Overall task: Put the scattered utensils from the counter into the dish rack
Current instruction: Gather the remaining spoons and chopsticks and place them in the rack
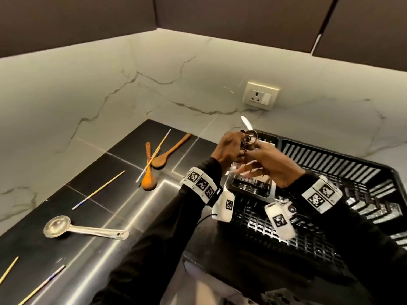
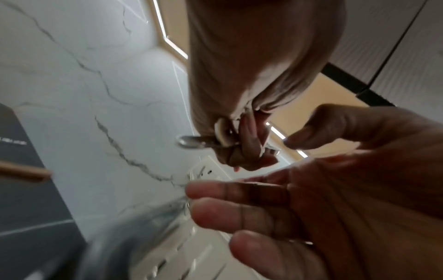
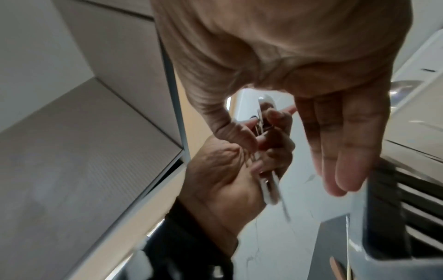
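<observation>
Head view: left hand [image 1: 229,148] grips a bunch of metal spoons [image 1: 248,137] above the dish rack [image 1: 330,172]; right hand [image 1: 273,166] pinches one. A ladle [image 1: 72,227] and wooden spoons [image 1: 154,166] lie left of the rack.
Left wrist view: alone shows the right hand's spare fingers extended.
Right wrist view: alone shows the spoon handles' lower ends.
Advice: draw one spoon free, then lower it handle-first.

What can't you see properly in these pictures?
- Head view: how many steel utensils the left hand holds; the fingers and the right hand cover them.
- Head view: what sits in the dish rack's shiny holder; both hands hide it.
- Left wrist view: the grey shape at the bottom is too blurred.
- Head view: the chopstick at the left edge is cut off.
</observation>
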